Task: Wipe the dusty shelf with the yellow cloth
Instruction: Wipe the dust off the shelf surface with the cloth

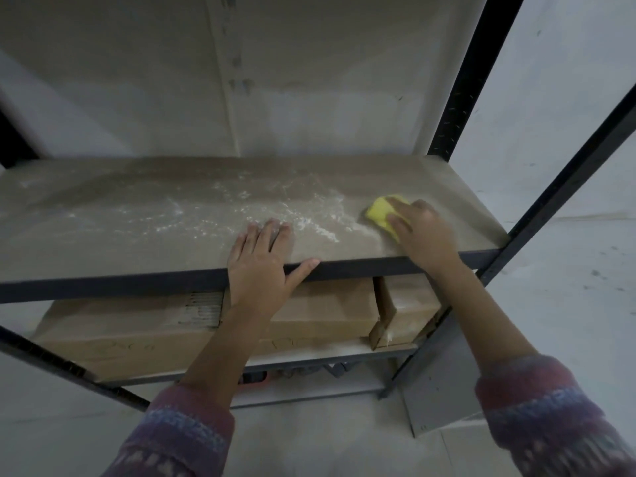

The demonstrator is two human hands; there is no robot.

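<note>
A beige shelf board (pixel 103 235) in a dark metal rack carries streaks of white dust across its middle. The folded yellow cloth (pixel 378 211) lies on the right part of the board, just right of the dust. My right hand (pixel 421 232) presses down on the cloth, fingers spread over it. My left hand (pixel 261 263) rests flat on the board's front edge near the middle, thumb along the dark rim, holding nothing. The strip of board right of the cloth looks free of dust.
Dark rack uprights (pixel 457 80) stand at the right. On the lower shelf sit a long cardboard box (pixel 137 325) and a smaller box (pixel 409 308). A grey metal panel (pixel 440 383) leans by the rack on the pale floor.
</note>
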